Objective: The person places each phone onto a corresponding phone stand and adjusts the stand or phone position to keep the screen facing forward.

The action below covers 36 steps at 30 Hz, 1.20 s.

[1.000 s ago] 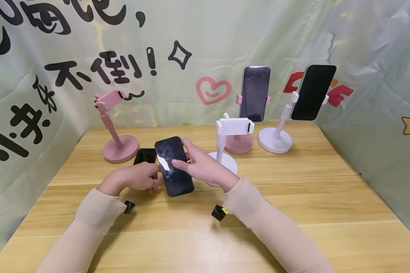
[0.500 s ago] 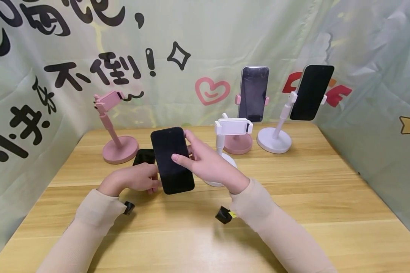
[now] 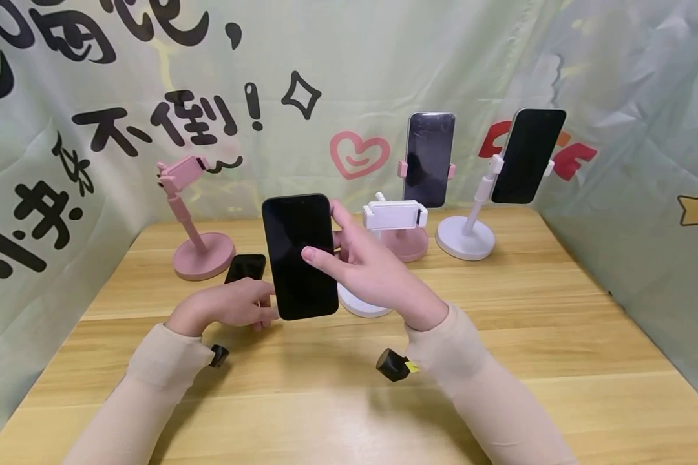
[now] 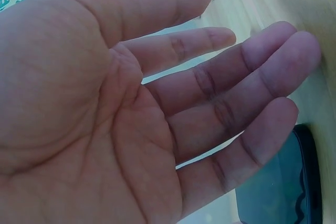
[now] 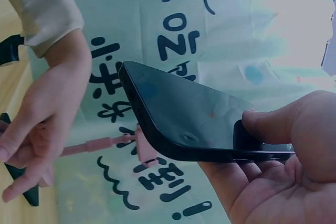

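My right hand (image 3: pixel 378 271) grips a black smartphone (image 3: pixel 293 284) by its right edge, thumb on the dark screen and fingers behind. The phone is raised over the table, screen facing the head camera. In the right wrist view the same phone (image 5: pixel 178 114) is seen along its edge. My left hand (image 3: pixel 227 303) hovers low over the wood, just left of the held phone, holding nothing; its fingers (image 4: pixel 262 87) look relaxed in the left wrist view. Close beyond it lies a second phone (image 3: pixel 247 266), partly covered by the hand. Right of the held phone stands a white phone stand (image 3: pixel 394 215) with a bare clamp.
A pink stand (image 3: pixel 203 255) with a bare clamp is at the back left. Behind the white one, a pink stand (image 3: pixel 407 244) carries a phone (image 3: pixel 429 158). Another white stand (image 3: pixel 465 237), back right, holds a black phone (image 3: pixel 529 155). A printed curtain (image 3: pixel 302 39) borders the table.
My right hand has lifted the phone higher and shifted it slightly right, turning it more upright. The glare on its screen is gone. My left hand has stayed about where it was.
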Available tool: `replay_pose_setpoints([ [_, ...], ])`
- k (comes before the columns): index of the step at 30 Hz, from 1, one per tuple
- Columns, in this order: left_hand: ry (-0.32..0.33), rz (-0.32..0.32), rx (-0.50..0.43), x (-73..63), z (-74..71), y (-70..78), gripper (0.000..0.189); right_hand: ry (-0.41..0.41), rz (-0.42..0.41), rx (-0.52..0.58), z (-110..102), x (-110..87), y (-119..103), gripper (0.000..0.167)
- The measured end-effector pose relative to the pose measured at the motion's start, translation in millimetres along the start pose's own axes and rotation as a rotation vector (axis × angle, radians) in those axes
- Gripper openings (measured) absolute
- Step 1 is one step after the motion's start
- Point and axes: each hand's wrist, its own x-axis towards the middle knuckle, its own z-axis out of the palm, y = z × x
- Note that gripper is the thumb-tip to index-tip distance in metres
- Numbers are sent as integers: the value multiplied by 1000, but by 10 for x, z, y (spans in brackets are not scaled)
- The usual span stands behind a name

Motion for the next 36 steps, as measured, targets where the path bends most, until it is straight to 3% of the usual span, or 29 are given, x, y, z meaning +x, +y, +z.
replay_pose_setpoints([
  [7,4,56,2,-18,-8,-9,17,30,-111,46,-75,9,-43,61],
  [11,3,76,0,-26,-12,-4,13,26,-139,84,-121,0,-44,61],
  [18,6,96,0,-19,2,32,39,42,-160,128,-193,-16,-44,55],
  [23,14,105,-4,-16,12,62,40,50,-173,193,-260,-33,-60,52],
  [30,68,164,-9,-15,-2,117,38,102,-175,339,-382,-89,-104,52],
  [36,168,266,-4,16,1,181,32,152,-187,420,-473,-141,-156,54],
])
